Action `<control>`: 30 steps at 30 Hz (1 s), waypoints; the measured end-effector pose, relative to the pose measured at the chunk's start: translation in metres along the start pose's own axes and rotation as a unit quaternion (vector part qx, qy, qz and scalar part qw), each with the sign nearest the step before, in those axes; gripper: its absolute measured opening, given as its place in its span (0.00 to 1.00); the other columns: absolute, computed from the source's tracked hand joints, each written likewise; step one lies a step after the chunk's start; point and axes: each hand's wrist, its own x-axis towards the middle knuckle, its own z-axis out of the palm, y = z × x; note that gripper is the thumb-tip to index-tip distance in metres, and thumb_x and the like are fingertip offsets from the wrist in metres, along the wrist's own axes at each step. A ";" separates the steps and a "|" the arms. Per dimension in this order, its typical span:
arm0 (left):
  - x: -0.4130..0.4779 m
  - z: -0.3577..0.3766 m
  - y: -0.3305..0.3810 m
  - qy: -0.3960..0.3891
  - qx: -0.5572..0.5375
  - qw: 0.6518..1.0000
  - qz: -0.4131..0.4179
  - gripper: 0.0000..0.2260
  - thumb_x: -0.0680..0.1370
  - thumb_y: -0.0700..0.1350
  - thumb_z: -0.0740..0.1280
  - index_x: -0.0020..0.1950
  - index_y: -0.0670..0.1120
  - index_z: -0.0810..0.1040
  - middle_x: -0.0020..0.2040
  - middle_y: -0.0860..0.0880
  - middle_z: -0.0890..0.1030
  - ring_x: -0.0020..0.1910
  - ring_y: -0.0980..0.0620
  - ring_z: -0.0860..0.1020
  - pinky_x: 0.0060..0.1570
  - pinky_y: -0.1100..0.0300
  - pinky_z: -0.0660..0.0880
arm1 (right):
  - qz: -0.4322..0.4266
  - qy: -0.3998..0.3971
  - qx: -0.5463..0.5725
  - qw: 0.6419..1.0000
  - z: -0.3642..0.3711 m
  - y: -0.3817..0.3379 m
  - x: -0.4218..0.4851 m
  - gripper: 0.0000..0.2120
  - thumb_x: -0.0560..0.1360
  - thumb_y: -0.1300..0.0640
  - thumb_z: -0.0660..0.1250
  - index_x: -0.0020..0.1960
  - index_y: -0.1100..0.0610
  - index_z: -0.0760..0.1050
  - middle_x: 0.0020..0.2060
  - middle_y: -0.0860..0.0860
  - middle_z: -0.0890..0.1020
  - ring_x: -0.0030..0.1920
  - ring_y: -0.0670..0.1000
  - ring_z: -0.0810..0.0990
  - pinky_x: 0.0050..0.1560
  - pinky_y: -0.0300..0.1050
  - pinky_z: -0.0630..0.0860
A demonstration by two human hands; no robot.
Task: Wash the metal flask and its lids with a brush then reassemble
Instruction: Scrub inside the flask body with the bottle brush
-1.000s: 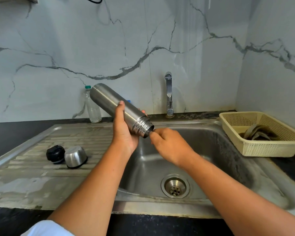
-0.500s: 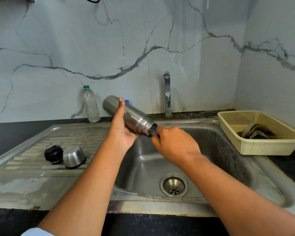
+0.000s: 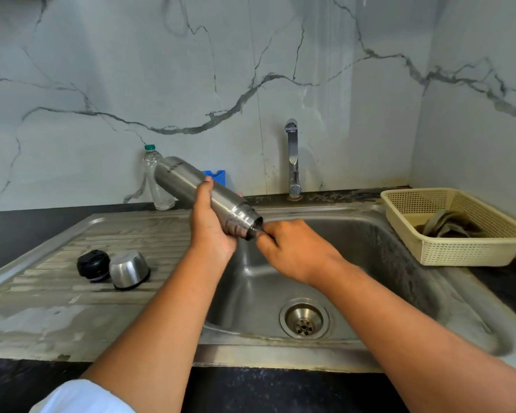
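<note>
The whole scene is being lit softly and evenly. A pale band of light is being thrown down the marble wall [image 3: 343,84] in the upper middle of the frame. Bright shine is being bounced off the metal flask [image 3: 188,181] and the sink [image 3: 379,242]. The mouth of the flask, the fingers of the right hand [image 3: 295,251] and the thin brush [image 3: 262,231] pinched there are being smeared by blur. Straight lines are being bent near the edges of the frame. The counter [image 3: 280,391] along the bottom edge is being left dark.
</note>
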 end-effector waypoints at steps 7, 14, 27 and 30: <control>-0.001 -0.006 0.005 -0.010 -0.013 1.000 0.011 0.29 0.75 0.59 0.73 0.68 0.42 0.76 0.47 0.41 0.81 0.42 0.44 0.83 0.43 0.52 0.82 | -0.012 -0.004 0.019 1.000 0.003 -0.011 0.004 0.17 0.82 0.50 0.58 0.35 0.50 0.69 0.33 0.49 0.75 0.32 0.49 0.74 0.31 0.45 0.64; 0.000 -0.005 0.021 -0.012 -0.046 0.999 0.024 0.29 0.76 0.59 0.72 0.69 0.41 0.76 0.46 0.42 0.82 0.39 0.45 0.83 0.40 0.53 0.81 | -0.018 -0.007 0.020 1.000 -0.010 0.000 -0.005 0.19 0.83 0.50 0.58 0.34 0.53 0.68 0.30 0.48 0.74 0.31 0.49 0.72 0.31 0.44 0.64; -0.013 0.013 0.002 0.034 0.145 0.986 -0.076 0.21 0.80 0.61 0.69 0.62 0.45 0.75 0.58 0.40 0.83 0.56 0.43 0.82 0.54 0.47 0.81 | 0.049 0.120 -0.186 0.974 -0.005 0.013 -0.002 0.17 0.83 0.45 0.55 0.61 0.53 0.76 0.42 0.55 0.81 0.41 0.62 0.80 0.39 0.50 0.71; -0.012 0.011 0.008 0.030 0.068 0.991 -0.113 0.29 0.74 0.64 0.74 0.62 0.43 0.73 0.58 0.38 0.82 0.58 0.38 0.82 0.61 0.35 0.78 | 0.040 0.100 -0.205 0.973 -0.003 0.016 0.001 0.15 0.83 0.46 0.57 0.62 0.54 0.73 0.47 0.56 0.83 0.45 0.63 0.81 0.39 0.50 0.70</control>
